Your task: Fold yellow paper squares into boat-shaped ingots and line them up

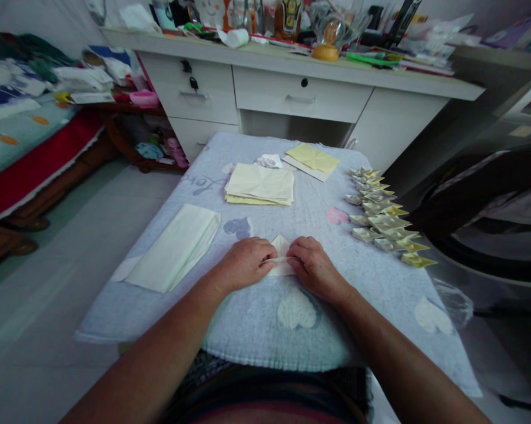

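Note:
Between my two hands lies a small folded piece of cream paper, its pointed top facing away from me. My left hand pinches its left edge, fingers curled. At the right edge my right hand grips the same paper with bent fingers. A flap across the middle of the paper is raised between the hands; the fingertips partly hide it. Beyond it sits a stack of creased cream and yellow sheets. To the right, rows of folded paper boats stand close together.
A blue patterned cloth covers the table. On it are a long folded pale paper bundle, yellow sheets and a crumpled white tissue. A cluttered white desk stands behind, a bed at left, a washing machine at right.

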